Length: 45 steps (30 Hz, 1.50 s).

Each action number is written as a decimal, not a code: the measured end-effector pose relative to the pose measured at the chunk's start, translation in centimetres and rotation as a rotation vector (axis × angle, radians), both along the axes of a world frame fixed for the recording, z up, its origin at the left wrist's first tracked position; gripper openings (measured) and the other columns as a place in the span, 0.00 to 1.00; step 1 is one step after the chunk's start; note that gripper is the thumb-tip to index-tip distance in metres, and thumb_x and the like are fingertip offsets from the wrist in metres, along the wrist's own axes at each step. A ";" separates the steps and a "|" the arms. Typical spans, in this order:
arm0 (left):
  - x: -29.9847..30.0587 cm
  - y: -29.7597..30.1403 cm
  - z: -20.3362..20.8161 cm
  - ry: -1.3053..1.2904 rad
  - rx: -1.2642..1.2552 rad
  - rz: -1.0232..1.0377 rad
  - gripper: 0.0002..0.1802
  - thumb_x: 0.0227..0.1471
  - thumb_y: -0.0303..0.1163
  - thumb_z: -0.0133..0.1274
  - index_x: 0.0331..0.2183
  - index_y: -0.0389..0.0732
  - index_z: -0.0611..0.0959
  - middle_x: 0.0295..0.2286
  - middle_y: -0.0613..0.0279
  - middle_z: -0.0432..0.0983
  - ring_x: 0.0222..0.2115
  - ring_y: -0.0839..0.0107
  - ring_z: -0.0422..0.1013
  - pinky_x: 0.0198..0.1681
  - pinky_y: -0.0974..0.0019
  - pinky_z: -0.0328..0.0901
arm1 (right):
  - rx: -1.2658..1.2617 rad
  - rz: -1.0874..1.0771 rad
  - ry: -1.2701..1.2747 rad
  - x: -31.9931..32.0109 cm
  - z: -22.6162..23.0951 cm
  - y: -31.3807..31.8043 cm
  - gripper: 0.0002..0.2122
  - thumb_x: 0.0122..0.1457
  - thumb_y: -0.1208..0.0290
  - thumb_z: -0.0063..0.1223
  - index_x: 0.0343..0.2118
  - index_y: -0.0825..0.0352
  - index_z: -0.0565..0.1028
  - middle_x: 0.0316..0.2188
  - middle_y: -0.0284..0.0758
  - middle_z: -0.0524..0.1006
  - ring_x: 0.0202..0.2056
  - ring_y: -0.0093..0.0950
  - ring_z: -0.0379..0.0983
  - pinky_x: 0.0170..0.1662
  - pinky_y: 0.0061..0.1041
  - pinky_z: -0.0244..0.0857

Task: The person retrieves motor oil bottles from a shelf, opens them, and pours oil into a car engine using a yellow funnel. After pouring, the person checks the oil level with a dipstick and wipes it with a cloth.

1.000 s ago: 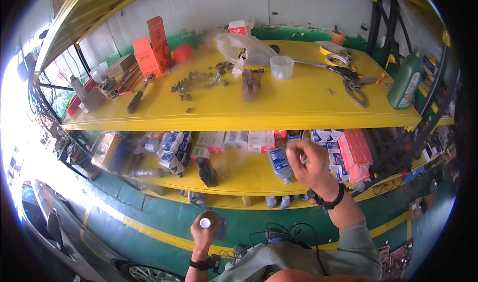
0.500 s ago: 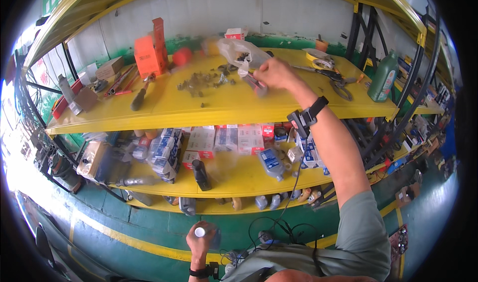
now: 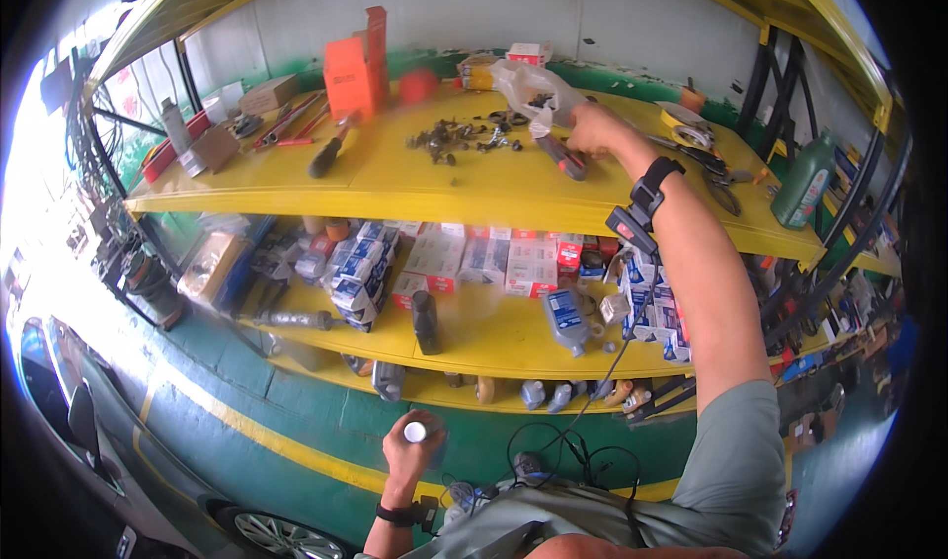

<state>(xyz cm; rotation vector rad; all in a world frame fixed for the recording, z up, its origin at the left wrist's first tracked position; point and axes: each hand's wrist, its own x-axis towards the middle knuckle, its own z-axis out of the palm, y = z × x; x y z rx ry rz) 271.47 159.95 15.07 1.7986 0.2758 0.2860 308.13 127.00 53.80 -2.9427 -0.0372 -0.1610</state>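
At the lower middle, my left hand [image 3: 400, 450] is closed around a see-through bottle with a white cap [image 3: 416, 432], held upright before the shelves. My right hand [image 3: 595, 129] reaches over the top yellow shelf, its fingers curled beside a clear plastic bag [image 3: 538, 93] with small dark parts inside. What those fingers hold, if anything, is hidden. Just below them lies a tool with a red and grey handle [image 3: 563, 156]; I cannot tell whether the hand touches it. Loose bolts and small metal parts [image 3: 449, 142] are scattered left of the bag.
An orange box [image 3: 351, 77] and a screwdriver [image 3: 329, 154] stand and lie to the left. Pliers [image 3: 726, 179] and a green bottle [image 3: 805, 184] are on the right. Boxes [image 3: 434, 255] and a black bottle [image 3: 425, 322] fill the shelf below. A car [image 3: 128, 460] is at lower left.
The view has swung left, so the shelf and its things sit farther right and more of the car shows. My right hand stays beside the bag; my left still holds the bottle.
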 end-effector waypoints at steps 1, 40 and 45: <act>-0.1 -0.1 0.2 -0.014 0.006 0.001 0.20 0.38 0.30 0.71 0.38 0.38 0.87 0.36 0.60 0.85 0.40 0.66 0.81 0.47 0.65 0.72 | -0.057 0.029 -0.007 -0.4 0.4 0.4 0.17 0.46 0.67 0.65 0.39 0.72 0.81 0.32 0.49 0.83 0.33 0.42 0.81 0.36 0.37 0.74; 3.2 -1.7 5.4 -0.042 0.106 -0.104 0.24 0.39 0.23 0.70 0.43 0.36 0.85 0.37 0.60 0.84 0.40 0.71 0.79 0.47 0.65 0.73 | 1.036 0.661 -0.111 -22.7 -9.5 3.2 0.15 0.72 0.73 0.45 0.58 0.70 0.67 0.31 0.34 0.77 0.32 0.20 0.76 0.33 0.18 0.75; 3.3 -3.7 7.2 -0.095 0.087 -0.145 0.26 0.38 0.24 0.72 0.44 0.35 0.84 0.38 0.59 0.84 0.40 0.70 0.79 0.47 0.65 0.73 | 1.152 0.749 0.015 -28.6 -20.3 9.0 0.11 0.72 0.73 0.45 0.52 0.71 0.72 0.30 0.33 0.79 0.30 0.18 0.75 0.35 0.20 0.72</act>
